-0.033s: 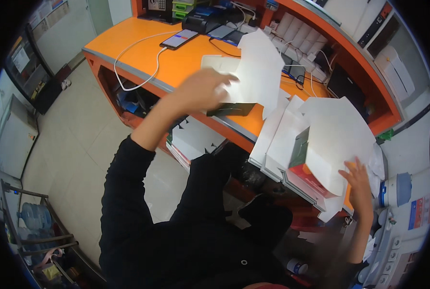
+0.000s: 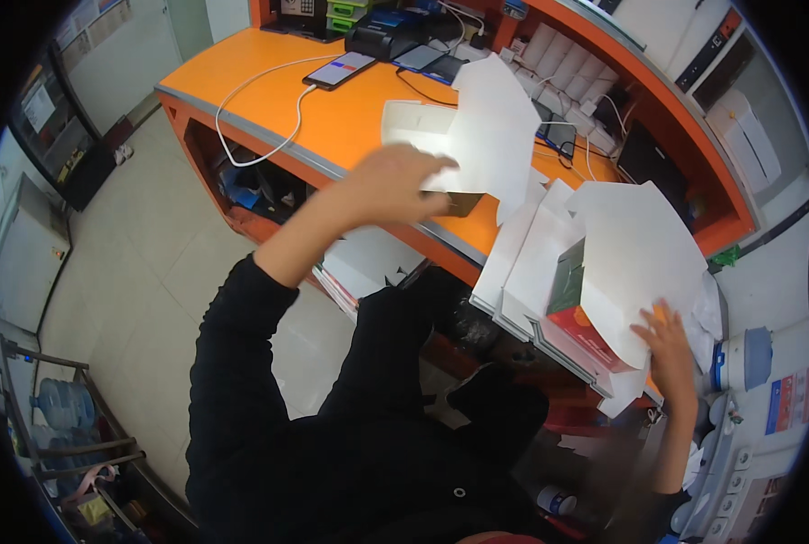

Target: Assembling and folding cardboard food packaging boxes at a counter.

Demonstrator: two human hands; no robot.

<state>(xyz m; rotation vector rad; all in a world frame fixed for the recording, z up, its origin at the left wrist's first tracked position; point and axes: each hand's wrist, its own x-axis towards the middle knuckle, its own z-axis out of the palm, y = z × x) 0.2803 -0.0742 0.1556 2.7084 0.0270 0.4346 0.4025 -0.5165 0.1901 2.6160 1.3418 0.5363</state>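
Apparently a shop | orange counter (image 2: 268, 95) | cabled phone (image 2: 339, 71) | white cartons (image 2: 640, 236) | water jugs (image 2: 67, 406)

The near side of the open white cardboard box (image 2: 495, 136) on the glossy orange desktop (image 2: 241, 82) is partly hidden by the bare left hand (image 2: 391, 189), whose fingers are softened by blur. Whether the white-lined red-and-green cardboard box (image 2: 595, 328) is touched by the bare right hand (image 2: 669, 352) cannot be told.
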